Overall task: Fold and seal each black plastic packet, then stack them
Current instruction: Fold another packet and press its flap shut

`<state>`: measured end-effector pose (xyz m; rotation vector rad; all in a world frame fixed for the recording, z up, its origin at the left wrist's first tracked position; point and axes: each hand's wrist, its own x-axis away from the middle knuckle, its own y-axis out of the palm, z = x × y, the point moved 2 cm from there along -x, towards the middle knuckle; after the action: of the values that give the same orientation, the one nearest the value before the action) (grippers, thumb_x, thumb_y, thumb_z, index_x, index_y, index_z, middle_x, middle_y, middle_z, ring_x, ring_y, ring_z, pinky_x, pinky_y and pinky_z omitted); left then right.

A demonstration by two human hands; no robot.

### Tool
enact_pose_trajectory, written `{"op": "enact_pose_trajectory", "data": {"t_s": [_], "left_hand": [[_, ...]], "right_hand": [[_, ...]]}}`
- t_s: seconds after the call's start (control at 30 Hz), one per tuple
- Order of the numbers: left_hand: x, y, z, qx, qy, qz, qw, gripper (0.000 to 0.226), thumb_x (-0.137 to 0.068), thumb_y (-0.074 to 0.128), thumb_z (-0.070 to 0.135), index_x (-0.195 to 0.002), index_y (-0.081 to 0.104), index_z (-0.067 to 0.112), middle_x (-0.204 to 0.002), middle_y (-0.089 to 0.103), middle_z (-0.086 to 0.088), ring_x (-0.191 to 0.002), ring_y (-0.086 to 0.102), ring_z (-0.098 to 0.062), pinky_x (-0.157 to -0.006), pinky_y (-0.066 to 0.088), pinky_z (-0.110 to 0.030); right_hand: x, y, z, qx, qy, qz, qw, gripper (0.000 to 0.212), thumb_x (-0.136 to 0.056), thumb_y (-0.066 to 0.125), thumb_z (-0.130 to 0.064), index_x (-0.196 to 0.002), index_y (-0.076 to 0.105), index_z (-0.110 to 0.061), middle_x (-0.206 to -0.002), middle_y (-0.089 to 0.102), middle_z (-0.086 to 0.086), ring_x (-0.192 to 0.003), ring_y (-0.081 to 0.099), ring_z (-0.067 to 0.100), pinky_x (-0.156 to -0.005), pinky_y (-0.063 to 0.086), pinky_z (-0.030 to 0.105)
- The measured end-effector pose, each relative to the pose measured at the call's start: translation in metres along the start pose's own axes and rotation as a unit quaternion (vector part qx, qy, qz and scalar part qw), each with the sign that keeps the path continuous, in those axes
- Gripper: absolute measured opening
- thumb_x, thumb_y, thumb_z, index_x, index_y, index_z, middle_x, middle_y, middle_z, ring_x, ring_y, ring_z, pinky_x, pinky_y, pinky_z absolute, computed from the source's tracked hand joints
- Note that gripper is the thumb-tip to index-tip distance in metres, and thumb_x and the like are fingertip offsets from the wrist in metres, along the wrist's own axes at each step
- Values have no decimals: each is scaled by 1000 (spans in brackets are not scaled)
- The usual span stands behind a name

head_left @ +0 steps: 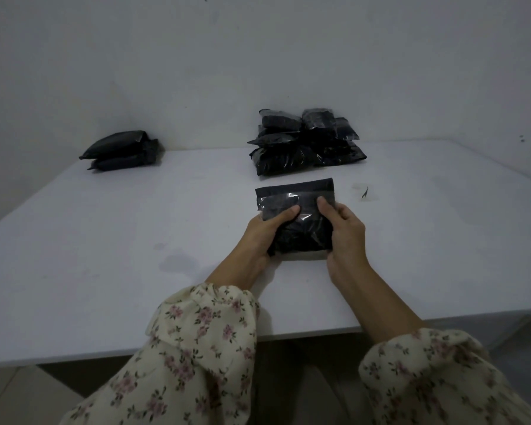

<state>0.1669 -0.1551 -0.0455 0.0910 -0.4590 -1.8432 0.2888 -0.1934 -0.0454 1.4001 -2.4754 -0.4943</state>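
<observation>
Two grips hold one packet (302,230) on the tabletop (105,246): left grip (265,236) and right grip (347,233) curl round its sides, thumbs on top.

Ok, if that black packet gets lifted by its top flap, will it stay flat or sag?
Probably sag: the packet has a thin, flat flap, while its wrinkled lower part bulges with filling. The glossy film may be slippery, so the left hand and right hand gripping its sides seems sensible.
</observation>
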Motion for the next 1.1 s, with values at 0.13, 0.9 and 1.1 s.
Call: {"op": "enact_pose_trajectory", "data": {"t_s": [0.13, 0.9, 1.1], "left_hand": [[1, -3, 1, -14, -4, -9, 1000, 40, -76, 77, 20, -112, 64, 7, -96, 74, -11, -88, 71, -24, -77, 58, -34], [-7, -6, 3, 37, 2, 22, 999, 35, -77, 76, 18, -109, 66, 8, -99, 73, -11, -91, 71, -25, -80, 56, -34], [-8, -6, 0, 30, 5, 16, 999, 37, -76, 76, 18, -110, 66, 8, -98, 73, -11, -91, 71, -25, -78, 57, -33]], "right_hand": [[-1, -1, 1, -33, 42, 4, 999, 16, -86, 67, -26, -81, 67, -11, -90, 71, 9, -86, 68, 26, -74, 58, 38], [13, 7, 1, 1, -91, -52, 994, 41, -91, 62, -15, -128, 55, -31, -112, 66, -2, -103, 64, 8, -81, 55, 22], [7, 6, 8, -38, -33, -43, 998, 51, -89, 61, -6, -136, 51, -23, -124, 62, -1, -114, 59, 16, -94, 51, 30]]}}
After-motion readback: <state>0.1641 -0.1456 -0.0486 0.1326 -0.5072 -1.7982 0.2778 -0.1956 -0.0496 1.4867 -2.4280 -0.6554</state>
